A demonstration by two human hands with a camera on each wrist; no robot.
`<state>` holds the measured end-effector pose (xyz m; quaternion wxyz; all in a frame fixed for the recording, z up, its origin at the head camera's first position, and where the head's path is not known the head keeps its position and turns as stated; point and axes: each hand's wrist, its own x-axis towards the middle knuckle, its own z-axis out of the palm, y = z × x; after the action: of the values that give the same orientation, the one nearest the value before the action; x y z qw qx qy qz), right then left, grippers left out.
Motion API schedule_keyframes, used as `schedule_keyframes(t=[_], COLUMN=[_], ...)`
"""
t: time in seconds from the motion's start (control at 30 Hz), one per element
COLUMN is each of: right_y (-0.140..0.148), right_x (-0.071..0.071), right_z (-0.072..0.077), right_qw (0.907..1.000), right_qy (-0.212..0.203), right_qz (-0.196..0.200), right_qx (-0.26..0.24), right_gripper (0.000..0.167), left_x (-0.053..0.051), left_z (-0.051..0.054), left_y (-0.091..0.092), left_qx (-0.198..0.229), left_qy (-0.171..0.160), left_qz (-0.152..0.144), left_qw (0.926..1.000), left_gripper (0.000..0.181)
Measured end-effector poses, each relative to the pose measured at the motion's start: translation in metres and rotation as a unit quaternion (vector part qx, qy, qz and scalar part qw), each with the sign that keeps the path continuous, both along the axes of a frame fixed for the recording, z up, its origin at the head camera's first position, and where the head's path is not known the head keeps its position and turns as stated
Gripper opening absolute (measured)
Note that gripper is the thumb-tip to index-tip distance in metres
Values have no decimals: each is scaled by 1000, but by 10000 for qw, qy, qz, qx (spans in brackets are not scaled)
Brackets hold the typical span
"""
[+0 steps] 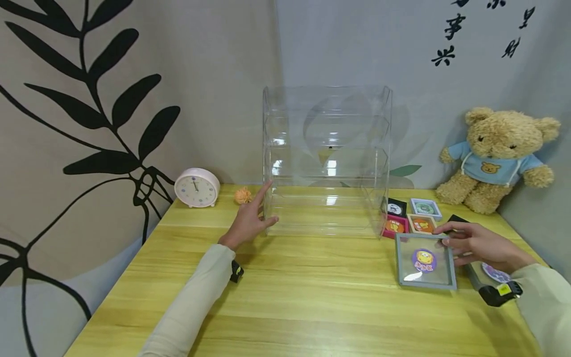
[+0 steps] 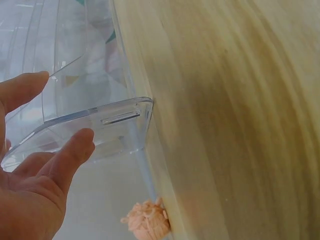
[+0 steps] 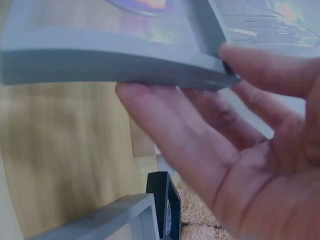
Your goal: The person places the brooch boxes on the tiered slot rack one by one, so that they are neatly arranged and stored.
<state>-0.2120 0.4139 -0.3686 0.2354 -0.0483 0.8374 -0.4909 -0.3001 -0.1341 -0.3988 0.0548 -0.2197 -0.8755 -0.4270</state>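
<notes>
My right hand [image 1: 484, 244] pinches the right edge of a square grey frame [image 1: 401, 265], thumb on the front and fingers behind. The frame has a clear panel with a round purple-and-yellow cartoon sticker [image 1: 424, 261]. It is tilted and held above the table; in the right wrist view its grey rim [image 3: 100, 65] is close up. My left hand [image 1: 247, 223], fingers spread and fairly straight, is at the left side of a clear plastic rack [image 1: 330, 193] with several tiers. In the left wrist view its fingers [image 2: 75, 155] lie either side of the side panel; firm contact cannot be told.
Small frames, among them a pink one [image 1: 395, 226] and a black one [image 1: 396, 207], lie right of the rack. Another grey frame [image 1: 475, 277] is partly under my right wrist. A teddy bear [image 1: 495, 158], a clock [image 1: 197, 187] and an orange yarn ball [image 1: 243, 195] stand at the back.
</notes>
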Motion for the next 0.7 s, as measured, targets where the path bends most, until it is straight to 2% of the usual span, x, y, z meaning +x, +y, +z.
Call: schedule_keyframes(t=[0.1,0.23,0.53,0.7], right_y=[1,-5,-38,-55], right_x=[0,0,-11,-23], right_z=[3,9,40,62], right_qw=[9992,9970,9866,9832], right_qy=[-66,78,1128,1455], right_qz=[186,393,741,692], right_qx=[-340,-668,-919,-856], right_gripper=[35,38,42,43], left_x=[0,0,-2,-2], left_z=[0,-1,0,-2], left_y=[0,-1,-1,0], left_qx=[56,120,113,85], left_qy=[-35,-119,-200,-132], left_qz=[-10,-10,64,98], left_qw=[10000,9999,9997,9998], left_gripper=[96,96,97,99])
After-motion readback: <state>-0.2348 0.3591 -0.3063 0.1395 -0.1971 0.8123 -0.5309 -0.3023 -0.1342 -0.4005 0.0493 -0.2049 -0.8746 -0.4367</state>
